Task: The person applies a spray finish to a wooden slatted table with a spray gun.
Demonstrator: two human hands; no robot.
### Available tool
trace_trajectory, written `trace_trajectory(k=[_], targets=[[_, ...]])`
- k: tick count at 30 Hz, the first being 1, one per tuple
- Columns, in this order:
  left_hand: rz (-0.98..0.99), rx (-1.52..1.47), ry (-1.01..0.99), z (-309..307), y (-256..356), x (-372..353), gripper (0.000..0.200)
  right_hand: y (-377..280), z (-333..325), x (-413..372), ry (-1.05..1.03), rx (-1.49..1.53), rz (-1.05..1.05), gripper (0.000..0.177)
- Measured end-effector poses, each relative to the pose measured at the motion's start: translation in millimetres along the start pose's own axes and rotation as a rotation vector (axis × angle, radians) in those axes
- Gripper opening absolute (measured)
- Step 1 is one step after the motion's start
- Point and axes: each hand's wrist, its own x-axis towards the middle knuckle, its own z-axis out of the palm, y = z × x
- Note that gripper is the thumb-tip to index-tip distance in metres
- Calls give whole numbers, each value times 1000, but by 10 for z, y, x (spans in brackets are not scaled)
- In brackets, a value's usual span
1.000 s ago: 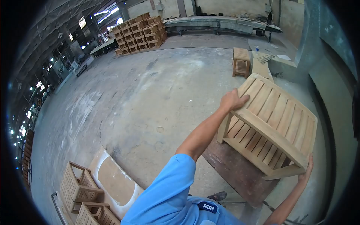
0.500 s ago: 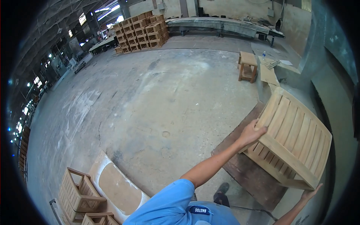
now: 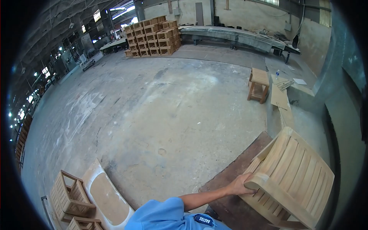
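My left hand (image 3: 243,184) is closed around the near left corner of a pale slatted wooden stool (image 3: 295,168). This stool is tilted, its slatted top facing up and toward the right, and a second slatted shelf shows beneath the top. Its lower right part runs down to the frame's bottom edge. My right hand is out of view. Under the stool lies a dark brown board (image 3: 234,172) on the floor.
Another small stool (image 3: 258,84) stands ahead, beside a ledge with cardboard (image 3: 279,97) and a bottle (image 3: 277,73). At lower left are wooden stools (image 3: 71,193) and a white-edged board (image 3: 111,199). Stacked stools (image 3: 151,38) and a long bench (image 3: 230,33) stand at the back.
The stool and my left hand have moved lower in the view. My right hand, at the stool's lower right corner before, has left the view. The whole scene has shifted downward.
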Motion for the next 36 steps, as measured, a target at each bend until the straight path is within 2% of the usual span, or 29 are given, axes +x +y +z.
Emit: trace_trajectory(k=[1,2,5,8,13,18,21,23,29,32,36], targets=[[-66,-35,12,9,25,-20,56,6,24,9,2,-22,4,79],[-24,-36,81,16,29,12,49,-5,47,3,3,-44,7,78],[-70,-14,106,-174,168,254,48,-55,296,84,-28,-94,1,78],[-131,-70,191,-576,542,494,48,-31,561,58,-48,-113,-4,78],[-168,-65,248,-1437,502,393,49,400,1249,-156,-114,-118,31,78],[-137,-45,381,-2601,318,-26,48,1108,2073,-832,-189,-119,86,77],[-108,-45,483,-3535,300,-264,48,1604,2903,-1422,-262,-100,114,77],[-214,-85,525,-4086,295,-499,48,1876,3428,-1824,-321,-122,145,77],[-347,4,698,-5530,162,-942,50,2610,4399,-2961,-441,-227,252,76],[-434,65,752,-6179,-63,-988,53,3013,4925,-3372,-496,-253,286,76],[-443,208,826,-7072,-325,-844,58,3772,5545,-3992,-541,-268,357,76]])
